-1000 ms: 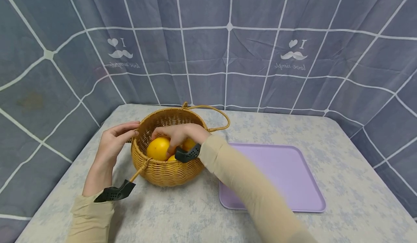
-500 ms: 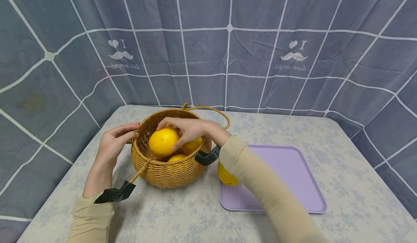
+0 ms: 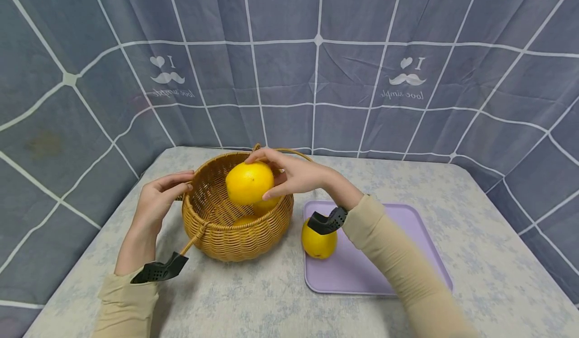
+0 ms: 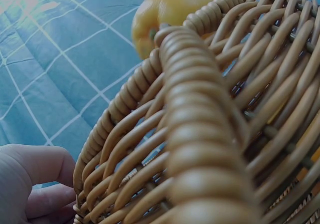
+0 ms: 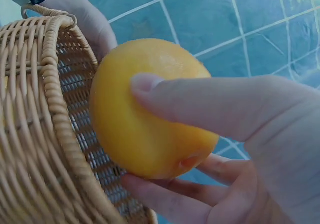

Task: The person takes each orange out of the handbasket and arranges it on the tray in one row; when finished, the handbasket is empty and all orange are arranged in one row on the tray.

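R hand (image 3: 296, 174) round yel. fruit (image 3: 249, 183) abv bskt (image 3: 237, 242), L hand (image 3: 157, 200) in pinch on rim (image 4: 117, 106)

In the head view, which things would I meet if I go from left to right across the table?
Left hand → wicker basket → purple tray, with one yellow fruit on its left part. The right hand and its held fruit are left out, because they overlap the wicker basket.
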`<state>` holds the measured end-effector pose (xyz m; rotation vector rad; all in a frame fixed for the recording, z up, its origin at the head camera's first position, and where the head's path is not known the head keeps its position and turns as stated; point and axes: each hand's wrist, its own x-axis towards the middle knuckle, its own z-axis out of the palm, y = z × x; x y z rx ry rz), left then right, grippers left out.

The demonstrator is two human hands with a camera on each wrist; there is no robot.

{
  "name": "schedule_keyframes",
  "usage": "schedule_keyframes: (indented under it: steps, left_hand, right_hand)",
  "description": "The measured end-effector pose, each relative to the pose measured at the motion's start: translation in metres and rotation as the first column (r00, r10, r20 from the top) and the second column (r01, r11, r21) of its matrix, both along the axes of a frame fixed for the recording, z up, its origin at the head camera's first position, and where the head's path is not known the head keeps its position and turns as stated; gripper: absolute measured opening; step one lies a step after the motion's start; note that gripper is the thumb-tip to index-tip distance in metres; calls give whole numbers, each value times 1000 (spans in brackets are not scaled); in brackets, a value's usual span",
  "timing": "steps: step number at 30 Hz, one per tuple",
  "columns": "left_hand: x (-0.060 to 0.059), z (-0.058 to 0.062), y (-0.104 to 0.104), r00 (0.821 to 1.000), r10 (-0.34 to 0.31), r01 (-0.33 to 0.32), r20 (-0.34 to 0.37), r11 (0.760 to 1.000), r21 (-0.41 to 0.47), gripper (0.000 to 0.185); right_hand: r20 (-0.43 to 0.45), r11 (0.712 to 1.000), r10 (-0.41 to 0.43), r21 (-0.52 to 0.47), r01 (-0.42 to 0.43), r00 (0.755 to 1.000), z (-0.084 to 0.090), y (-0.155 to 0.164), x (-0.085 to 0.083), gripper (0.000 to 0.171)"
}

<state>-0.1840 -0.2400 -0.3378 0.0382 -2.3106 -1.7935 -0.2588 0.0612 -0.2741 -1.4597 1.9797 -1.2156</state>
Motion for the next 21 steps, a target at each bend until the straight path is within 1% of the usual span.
schedule_keyframes:
  steps: [5, 9, 10, 13, 15, 16, 17, 21]
  left_hand:
    - [1, 0, 0, 1000, -10, 10, -7, 1000, 8, 35]
    - [0, -3, -2, 1000, -4, 4, -16, 1000, -16, 38]
    - [-3, -7, -5, 999, -13, 14, -30, 1000, 23, 35]
    - [-3, -8, -6, 1000, -7, 7, -28, 1000, 9, 35]
    - [-2, -8, -5, 1000, -2, 2, -20, 1000, 14, 35]
    - [-2, -7, -5, 1000, -3, 3, -17, 1000, 17, 35]
    - [0, -3, -2, 1000, 8, -8, -2, 1000, -29, 38]
    - [1, 0, 0, 1000, 10, -9, 7, 999, -32, 37]
  right_hand:
    - [18, 996, -67, -51, 67, 998, 0, 25, 9, 68]
    - [25, 985, -151, -81, 153, 988, -6, 46, 16, 69]
    - [25, 981, -171, -88, 172, 985, -9, 50, 18, 70]
    - [8, 965, -241, -105, 241, 970, -16, 65, 25, 70]
    - [2, 952, -288, -112, 286, 958, -22, 74, 30, 71]
    - [-2, 944, -311, -118, 308, 951, -24, 79, 33, 71]
    - [-6, 935, -336, -122, 332, 942, -26, 84, 36, 71]
    - [18, 906, -399, -146, 397, 917, -34, 103, 47, 72]
